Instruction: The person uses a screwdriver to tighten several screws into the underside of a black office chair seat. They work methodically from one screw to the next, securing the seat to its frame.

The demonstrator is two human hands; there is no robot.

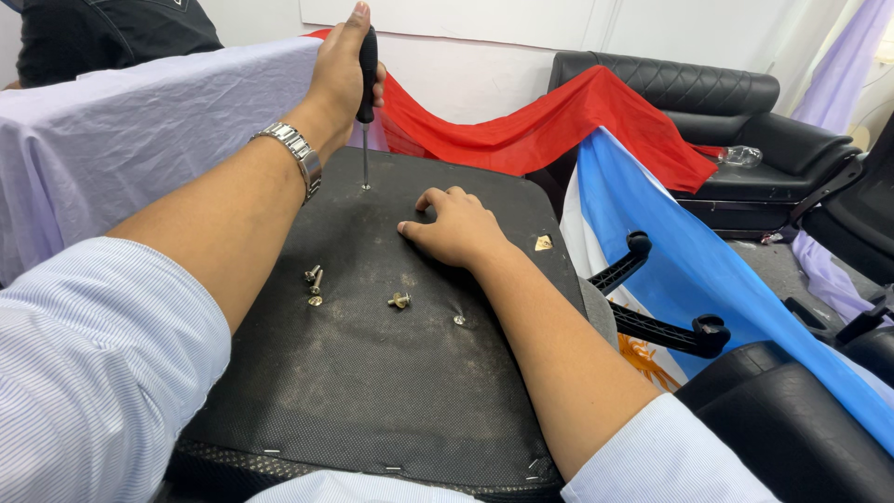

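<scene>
black seat base [372, 391] beneath left hand [343, 79] gripping screwdriver [367, 102].

The setting reads as an office or furniture-assembly room used as a makeshift workshop. A black quilted leather sofa [736, 121] stands against a plain white wall [484, 56] at the far side. Black office-chair parts are present: an upturned black fabric-covered seat base [372, 373] serving as the work surface, a black plastic armrest frame [661, 298] beside it, and further black padded chair sections [801, 428] at the right edge. Loose metal screws [315, 279] lie on the seat base. Furniture is draped with a pale lilac cloth [140, 130], a red cloth [559, 121] and a blue-and-white flag-like cloth [708, 270]. The grey floor [773, 270] is bare.
</scene>
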